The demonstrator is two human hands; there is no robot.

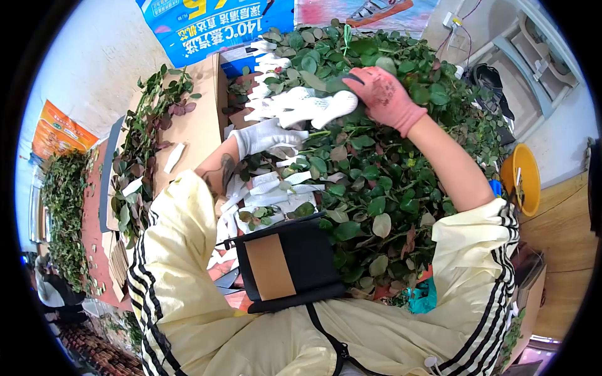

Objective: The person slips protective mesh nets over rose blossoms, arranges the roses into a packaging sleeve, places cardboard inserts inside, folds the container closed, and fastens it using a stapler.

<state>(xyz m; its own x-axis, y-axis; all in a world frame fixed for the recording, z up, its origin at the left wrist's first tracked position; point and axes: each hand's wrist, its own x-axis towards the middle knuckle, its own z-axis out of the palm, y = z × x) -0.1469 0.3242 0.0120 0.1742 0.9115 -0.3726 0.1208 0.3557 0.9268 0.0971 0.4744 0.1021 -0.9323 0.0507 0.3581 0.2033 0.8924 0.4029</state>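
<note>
My left hand (266,138), in a white glove, reaches in among the white mesh-sleeved heads on the left of the leafy pile. Its fingers are closed, and a green stem (320,133) comes out at the fingertips. Just above lie several heads in white mesh sleeves (340,108). My right hand (385,99), in a dirt-stained pink glove, is over the dark green leaves (376,153) to the right of those heads. Its fingers curl down with darkened tips against the foliage; what they hold is hidden. More white sleeves (266,194) lie below my left hand.
Cardboard (194,106) with leafy stems (144,125) stands at left. A black box-like object with a brown strip (269,266) is close to my body, scissors (227,279) beside it. A yellow bowl (523,178) and a folding chair (517,69) are at right.
</note>
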